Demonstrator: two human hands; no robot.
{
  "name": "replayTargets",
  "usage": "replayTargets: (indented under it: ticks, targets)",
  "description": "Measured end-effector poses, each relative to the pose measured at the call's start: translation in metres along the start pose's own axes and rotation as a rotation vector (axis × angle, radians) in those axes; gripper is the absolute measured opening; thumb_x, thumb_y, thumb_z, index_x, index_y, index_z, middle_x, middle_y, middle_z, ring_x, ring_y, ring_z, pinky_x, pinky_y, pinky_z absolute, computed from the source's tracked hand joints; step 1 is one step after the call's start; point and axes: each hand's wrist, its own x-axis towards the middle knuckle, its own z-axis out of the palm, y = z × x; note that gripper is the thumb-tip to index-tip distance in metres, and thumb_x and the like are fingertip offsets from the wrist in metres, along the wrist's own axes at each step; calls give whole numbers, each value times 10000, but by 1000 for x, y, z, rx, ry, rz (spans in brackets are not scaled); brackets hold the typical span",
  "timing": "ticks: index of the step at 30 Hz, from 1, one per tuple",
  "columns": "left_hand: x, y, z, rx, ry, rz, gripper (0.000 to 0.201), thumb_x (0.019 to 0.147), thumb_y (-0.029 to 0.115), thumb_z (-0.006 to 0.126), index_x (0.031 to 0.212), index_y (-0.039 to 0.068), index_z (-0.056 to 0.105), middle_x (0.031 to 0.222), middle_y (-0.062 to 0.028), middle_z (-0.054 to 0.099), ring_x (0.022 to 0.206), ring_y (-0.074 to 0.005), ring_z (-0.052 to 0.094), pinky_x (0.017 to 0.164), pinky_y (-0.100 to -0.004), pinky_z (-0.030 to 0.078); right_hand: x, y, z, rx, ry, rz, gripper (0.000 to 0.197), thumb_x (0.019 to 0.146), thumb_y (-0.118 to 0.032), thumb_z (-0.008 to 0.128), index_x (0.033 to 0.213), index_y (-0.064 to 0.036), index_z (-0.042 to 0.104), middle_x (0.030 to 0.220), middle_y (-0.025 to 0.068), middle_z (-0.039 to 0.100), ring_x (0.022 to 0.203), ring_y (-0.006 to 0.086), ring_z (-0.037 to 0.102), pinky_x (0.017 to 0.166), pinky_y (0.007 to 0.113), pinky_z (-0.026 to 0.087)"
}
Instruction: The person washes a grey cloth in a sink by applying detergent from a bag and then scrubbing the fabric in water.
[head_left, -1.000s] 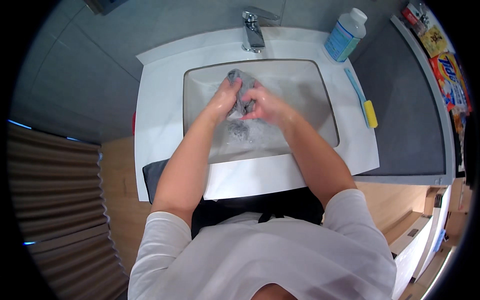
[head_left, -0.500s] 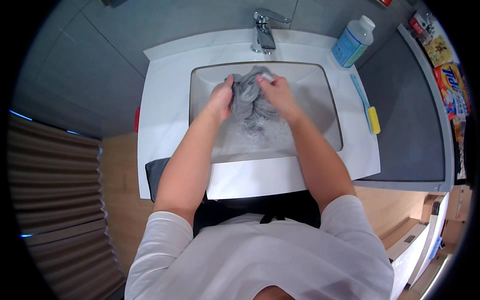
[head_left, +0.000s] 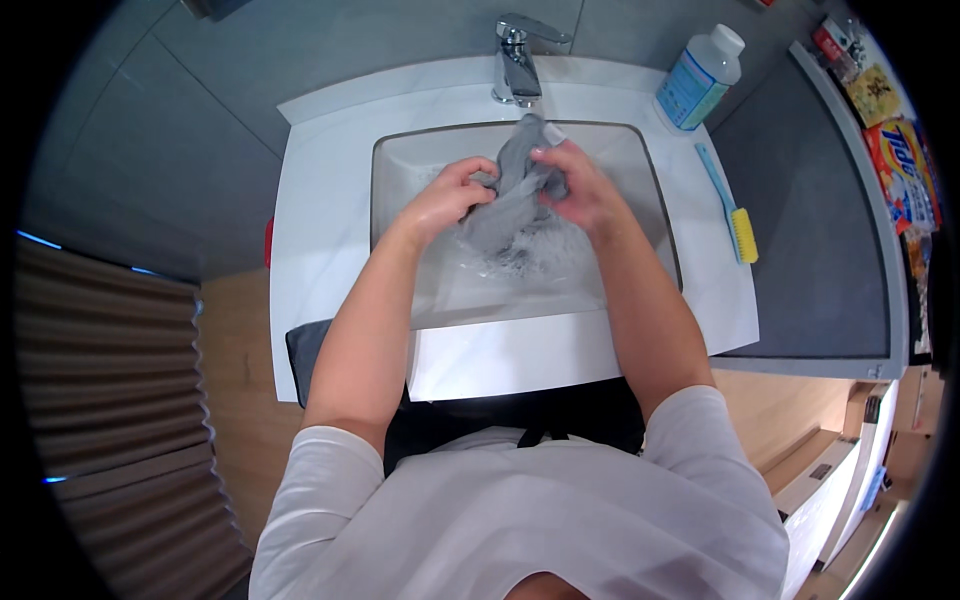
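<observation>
A wet, bunched grey cloth (head_left: 505, 215) is in the rectangular sink (head_left: 440, 285), its lower end in sudsy water. My left hand (head_left: 452, 198) pinches the cloth's left side with bent fingers. On the other side my right hand (head_left: 582, 190) is closed on the cloth, with thumb and fingertips pressed into it. A small white patch shows at the cloth's top edge beside my right hand. The cloth's upper tip rises to the far rim, just below the chrome faucet (head_left: 517, 75).
On the white counter's right stand a white-capped bottle (head_left: 697, 80) with a blue label and a blue-handled brush (head_left: 735, 210) with yellow bristles. A dark grey cloth (head_left: 305, 355) hangs over the front left edge. Colourful packages (head_left: 900, 175) line the far right beside a grey panel (head_left: 800, 220).
The grey cloth has been stretched upward toward the faucet and is narrower at the top. My left hand has moved slightly right, my right hand a little right and nearer.
</observation>
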Motion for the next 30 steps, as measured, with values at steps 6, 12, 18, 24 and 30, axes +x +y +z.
replayTargets:
  ticks: [6,12,18,24,30]
  targets:
    - [-18,19,13,-329,-38,-8,329,930,178,633,1240,68,646,1025,20,658,916,-109,583,821,-257,451,-11,9,8,-448,-382,53,443,918,-225,692,1302,-31,585,1202,65,654,1088,187,613,906,375,482]
    - [0,3,1,-163,4,-41,249,1035,284,576,1134,71,659,935,-3,665,828,-123,622,780,-318,535,-14,11,22,-715,-140,56,484,979,-280,642,1263,106,575,1175,139,666,1033,175,617,892,325,495]
    - [6,9,-6,-433,269,-4,206,1052,269,539,1014,77,605,851,-26,651,816,-174,659,675,-359,572,18,41,-14,-993,199,-346,438,969,-258,643,1219,100,616,1082,117,703,973,190,649,852,337,515]
    - [-8,15,-3,-152,187,-25,328,1013,326,606,1237,88,584,1137,-72,654,1088,-192,622,851,-399,560,-10,12,19,-929,-55,-67,336,993,-169,580,1204,90,617,1078,103,704,947,189,689,849,311,538]
    - [-16,23,16,-418,-52,-114,465,960,229,690,1394,142,547,1186,-41,649,1042,-131,604,792,-276,508,-13,15,24,-182,-154,55,320,993,-207,595,1012,99,686,863,98,712,850,169,695,732,336,522]
